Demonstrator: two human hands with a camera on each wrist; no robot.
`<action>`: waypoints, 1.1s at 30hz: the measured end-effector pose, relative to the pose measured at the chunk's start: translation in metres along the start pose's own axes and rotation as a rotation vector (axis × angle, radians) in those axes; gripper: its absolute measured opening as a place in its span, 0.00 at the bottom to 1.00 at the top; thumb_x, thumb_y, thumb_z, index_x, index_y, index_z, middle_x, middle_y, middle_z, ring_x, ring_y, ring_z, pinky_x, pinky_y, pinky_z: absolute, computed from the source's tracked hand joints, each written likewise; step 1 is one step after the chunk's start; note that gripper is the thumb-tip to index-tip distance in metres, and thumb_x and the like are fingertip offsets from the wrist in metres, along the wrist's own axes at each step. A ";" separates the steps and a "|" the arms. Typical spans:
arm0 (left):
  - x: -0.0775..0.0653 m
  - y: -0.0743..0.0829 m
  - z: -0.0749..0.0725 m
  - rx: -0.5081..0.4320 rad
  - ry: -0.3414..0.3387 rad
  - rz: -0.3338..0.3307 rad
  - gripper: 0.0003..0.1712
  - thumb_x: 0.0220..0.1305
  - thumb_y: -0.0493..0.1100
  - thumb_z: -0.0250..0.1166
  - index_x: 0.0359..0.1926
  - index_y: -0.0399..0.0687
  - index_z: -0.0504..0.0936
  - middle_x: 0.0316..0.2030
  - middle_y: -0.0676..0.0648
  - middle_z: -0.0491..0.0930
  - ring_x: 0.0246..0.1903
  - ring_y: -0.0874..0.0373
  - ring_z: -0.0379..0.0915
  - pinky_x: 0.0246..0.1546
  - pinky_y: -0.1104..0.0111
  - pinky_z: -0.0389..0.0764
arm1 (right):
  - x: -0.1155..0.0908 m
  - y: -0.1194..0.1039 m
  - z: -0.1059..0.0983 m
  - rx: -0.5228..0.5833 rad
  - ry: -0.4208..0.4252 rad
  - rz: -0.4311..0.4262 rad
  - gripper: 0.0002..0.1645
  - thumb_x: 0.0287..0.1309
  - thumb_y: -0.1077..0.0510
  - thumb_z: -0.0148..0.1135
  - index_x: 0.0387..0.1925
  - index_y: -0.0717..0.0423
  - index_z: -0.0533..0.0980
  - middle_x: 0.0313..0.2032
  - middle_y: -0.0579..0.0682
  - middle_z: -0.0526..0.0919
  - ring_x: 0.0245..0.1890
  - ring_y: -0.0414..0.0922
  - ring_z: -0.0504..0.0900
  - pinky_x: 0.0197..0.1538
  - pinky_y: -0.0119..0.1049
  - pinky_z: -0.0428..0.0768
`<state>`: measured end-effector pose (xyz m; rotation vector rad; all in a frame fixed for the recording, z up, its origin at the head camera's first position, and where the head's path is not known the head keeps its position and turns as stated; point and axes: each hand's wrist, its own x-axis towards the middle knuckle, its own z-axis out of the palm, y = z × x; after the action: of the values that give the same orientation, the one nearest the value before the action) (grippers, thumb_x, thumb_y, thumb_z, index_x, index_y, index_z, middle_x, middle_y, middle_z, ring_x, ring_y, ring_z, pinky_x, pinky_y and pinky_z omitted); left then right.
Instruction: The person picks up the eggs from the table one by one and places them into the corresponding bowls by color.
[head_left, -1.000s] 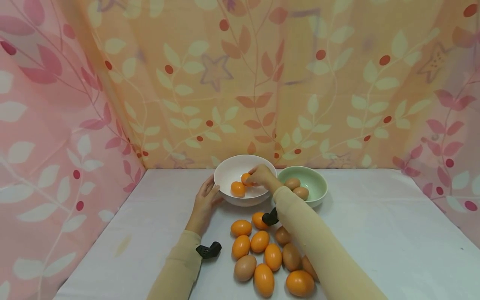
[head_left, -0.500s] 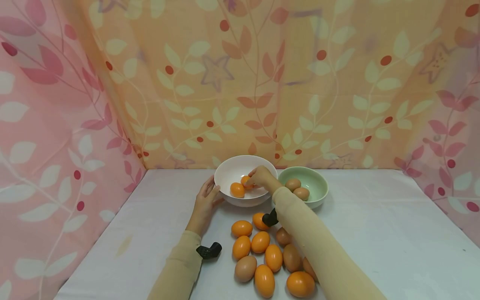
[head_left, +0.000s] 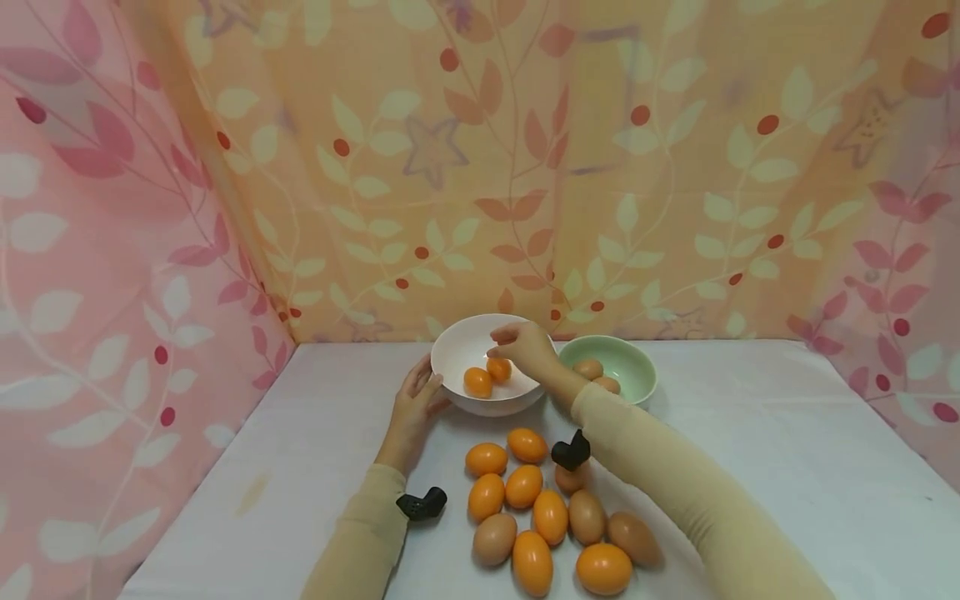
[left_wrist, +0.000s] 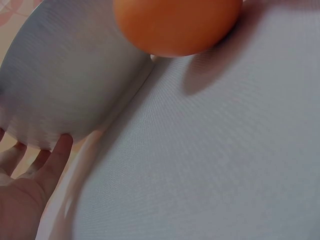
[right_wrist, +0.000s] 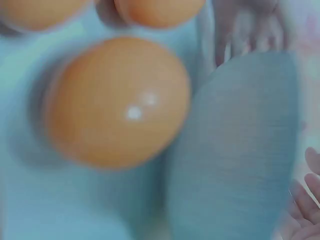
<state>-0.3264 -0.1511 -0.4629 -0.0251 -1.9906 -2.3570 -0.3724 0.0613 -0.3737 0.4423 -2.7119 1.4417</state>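
Note:
My left hand rests against the left side of a white bowl; in the left wrist view its extended fingertips touch the outer wall. Two orange eggs lie inside this bowl. Over the bowl's right part hovers my right hand, its fingers loosely bent and holding nothing. Close in front, the table bears a cluster of several orange eggs and several brown eggs. The right wrist view shows a large, blurred orange egg beside the bowl wall.
Right of the white bowl stands a green bowl with brown eggs inside, partly hidden by my right forearm. A white cloth covers the table. Floral curtains rise behind and at both sides.
My right hand has let go of an orange egg in the white bowl and risen, its forearm shifting right and uncovering another brown egg. The left hand keeps its place.

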 end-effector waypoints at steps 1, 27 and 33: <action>0.000 0.000 0.000 0.001 -0.001 0.003 0.34 0.74 0.47 0.56 0.77 0.55 0.56 0.78 0.47 0.52 0.73 0.47 0.58 0.67 0.49 0.72 | -0.006 -0.004 -0.005 0.033 -0.014 -0.012 0.24 0.54 0.59 0.71 0.53 0.63 0.82 0.52 0.59 0.86 0.53 0.52 0.84 0.62 0.45 0.80; 0.001 0.000 0.000 -0.024 -0.001 0.003 0.34 0.75 0.44 0.55 0.77 0.53 0.56 0.78 0.47 0.53 0.73 0.50 0.58 0.66 0.49 0.72 | -0.104 0.000 -0.045 0.168 -0.167 0.026 0.22 0.53 0.60 0.74 0.50 0.64 0.82 0.45 0.61 0.88 0.43 0.42 0.88 0.48 0.32 0.86; 0.000 0.002 0.002 -0.025 0.014 -0.003 0.34 0.74 0.45 0.56 0.76 0.54 0.57 0.78 0.47 0.53 0.73 0.50 0.58 0.66 0.49 0.73 | -0.106 0.011 -0.044 0.183 -0.217 0.074 0.24 0.55 0.61 0.72 0.52 0.67 0.80 0.45 0.60 0.88 0.43 0.42 0.87 0.50 0.35 0.86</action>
<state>-0.3267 -0.1494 -0.4604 -0.0075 -1.9560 -2.3774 -0.2775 0.1277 -0.3750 0.5418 -2.7967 1.7691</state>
